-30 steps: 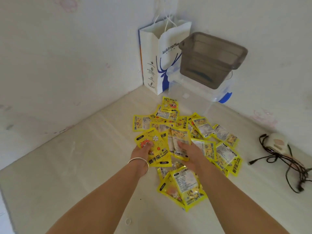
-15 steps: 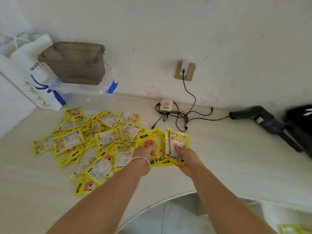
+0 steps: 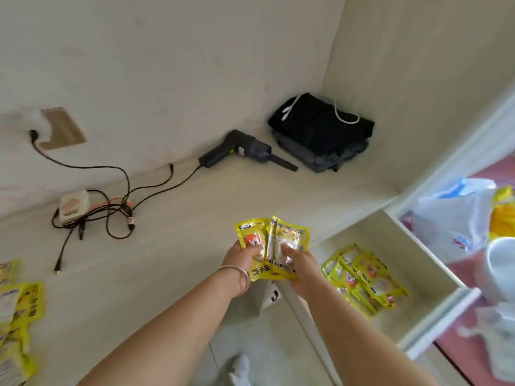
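Both hands hold a small stack of yellow packets [image 3: 271, 238] above the desk's front edge. My left hand [image 3: 242, 259], with a silver bangle on the wrist, grips the left packet with the cartoon face, thumb on top. My right hand [image 3: 299, 264] pinches the right packet, thumb pressed on its front. Several more yellow packets [image 3: 362, 277] lie in an open white drawer [image 3: 429, 277] to the right and below. The rest of the pile [image 3: 16, 316] lies at the desk's left edge of view.
On the pale desk [image 3: 181, 246] lie a tangle of black cables with a white adapter [image 3: 73, 208], a black handheld blower [image 3: 245, 151] and folded dark clothes [image 3: 320, 132] in the corner. Plastic bags [image 3: 457, 218] sit at the right, beyond the drawer.
My view has swung right, away from the packet pile and paper bag. Both hands have carried the held packets rightward toward the open drawer, grip unchanged.
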Motion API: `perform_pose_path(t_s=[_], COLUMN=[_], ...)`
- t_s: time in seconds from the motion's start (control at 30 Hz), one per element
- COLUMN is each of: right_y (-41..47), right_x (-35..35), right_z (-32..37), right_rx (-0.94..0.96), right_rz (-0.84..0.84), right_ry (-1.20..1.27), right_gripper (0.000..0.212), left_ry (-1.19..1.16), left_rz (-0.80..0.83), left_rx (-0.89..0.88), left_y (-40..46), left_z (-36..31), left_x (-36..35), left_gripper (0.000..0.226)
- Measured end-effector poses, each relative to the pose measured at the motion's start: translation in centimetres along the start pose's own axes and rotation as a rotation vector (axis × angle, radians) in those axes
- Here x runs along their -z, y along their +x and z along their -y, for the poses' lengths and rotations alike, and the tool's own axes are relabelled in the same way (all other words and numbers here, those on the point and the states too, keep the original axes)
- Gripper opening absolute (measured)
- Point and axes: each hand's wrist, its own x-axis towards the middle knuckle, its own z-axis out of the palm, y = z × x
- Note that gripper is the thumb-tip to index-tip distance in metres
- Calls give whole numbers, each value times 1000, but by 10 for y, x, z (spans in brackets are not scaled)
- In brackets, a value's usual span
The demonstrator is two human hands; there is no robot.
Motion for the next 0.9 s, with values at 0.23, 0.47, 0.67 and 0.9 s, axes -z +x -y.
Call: perform_pose_path(t_s=[0.23,0.47,0.67,0.9], right_y=[7,4,27,62], right_x=[98,165,211,234], right_z=[11,-8,-34,-54], right_rx=[0,-37,-150,-275], right_rz=[-338,-560,-734,-715], right_ry=[232,236,236,49], right_gripper=[36,34,40,35], left_ry=[356,720,864,905], left_rz=[240,384,329,253], left_rx=[-21,-31,65,132], left_y=[39,60,94,135], left_z=[26,67,108,148], left_x=[-106,-174,-197,-203], left_gripper=[23,33,42,38])
